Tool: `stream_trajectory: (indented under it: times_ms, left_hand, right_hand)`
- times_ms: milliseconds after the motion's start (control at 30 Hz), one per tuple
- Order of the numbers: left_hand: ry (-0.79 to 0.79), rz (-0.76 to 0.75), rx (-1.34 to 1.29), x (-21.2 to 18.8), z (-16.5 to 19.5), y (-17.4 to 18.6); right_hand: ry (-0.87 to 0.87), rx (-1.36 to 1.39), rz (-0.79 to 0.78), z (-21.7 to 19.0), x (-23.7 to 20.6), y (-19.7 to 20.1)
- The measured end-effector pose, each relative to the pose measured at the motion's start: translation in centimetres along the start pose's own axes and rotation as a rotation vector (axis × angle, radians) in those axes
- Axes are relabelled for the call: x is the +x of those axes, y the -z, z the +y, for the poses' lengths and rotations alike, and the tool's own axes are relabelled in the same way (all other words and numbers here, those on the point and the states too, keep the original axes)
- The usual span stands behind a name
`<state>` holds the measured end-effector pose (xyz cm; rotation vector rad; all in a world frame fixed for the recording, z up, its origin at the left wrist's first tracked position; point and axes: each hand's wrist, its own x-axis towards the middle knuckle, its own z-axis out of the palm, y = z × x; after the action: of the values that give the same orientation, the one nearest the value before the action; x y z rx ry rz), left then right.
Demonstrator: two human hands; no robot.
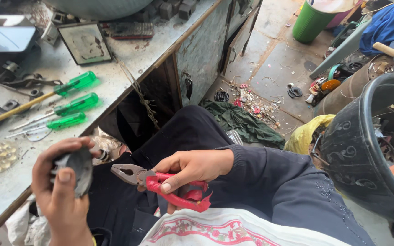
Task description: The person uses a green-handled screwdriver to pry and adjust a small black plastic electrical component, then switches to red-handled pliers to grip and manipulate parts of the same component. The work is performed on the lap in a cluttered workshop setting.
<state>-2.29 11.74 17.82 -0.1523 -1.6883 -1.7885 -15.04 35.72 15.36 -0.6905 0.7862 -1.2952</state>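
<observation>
My left hand (62, 193) grips a small dark grey metal part (79, 168), thumb pressed on its front, held over my lap near the bench edge. My right hand (190, 169) holds pliers (153, 181) by their red handles; the steel jaws point left toward the part, a short gap away and not touching it. The jaws look nearly shut with nothing between them. My dark sleeve runs off to the right.
A worn workbench (128, 64) on the left carries three green-handled screwdrivers (71, 107), a framed plate (85, 43) and scrap parts. A black bucket (356, 150) of scrap stands on the right, a green bucket (311, 20) farther back. Rags and debris litter the floor.
</observation>
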Motion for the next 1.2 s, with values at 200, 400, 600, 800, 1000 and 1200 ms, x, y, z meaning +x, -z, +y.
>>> stream_trajectory:
  times_ms: [200, 400, 600, 800, 1000, 1200]
  left_hand:
    - [0.015, -0.021, -0.224, -0.8, -2.4, -0.5]
    - [0.128, -0.004, -0.416, -0.3, -3.8, -1.2]
    - [0.107, -0.056, -0.627, -0.6, -4.9, -1.4]
    - [0.041, -0.147, -0.606, -0.1, -4.4, -1.4]
    - [0.02, -0.217, -0.568, -0.4, -4.1, -1.6]
    - [-0.009, -0.277, -0.534, -0.6, -3.7, -1.6]
  right_hand:
    - [0.008, -0.016, 0.071, 0.0, 0.0, -0.9]
    - [-0.115, -0.167, 0.259, -0.3, -1.1, -1.3]
    - [-0.164, 0.038, 0.219, 0.1, -1.1, -1.9]
    - [-0.215, 0.081, 0.131, 1.3, -0.5, -1.9]
    - [-0.305, 0.139, 0.132, 1.5, -0.1, -2.6]
    - [-0.316, 0.255, 0.089, 2.0, 0.1, -2.7]
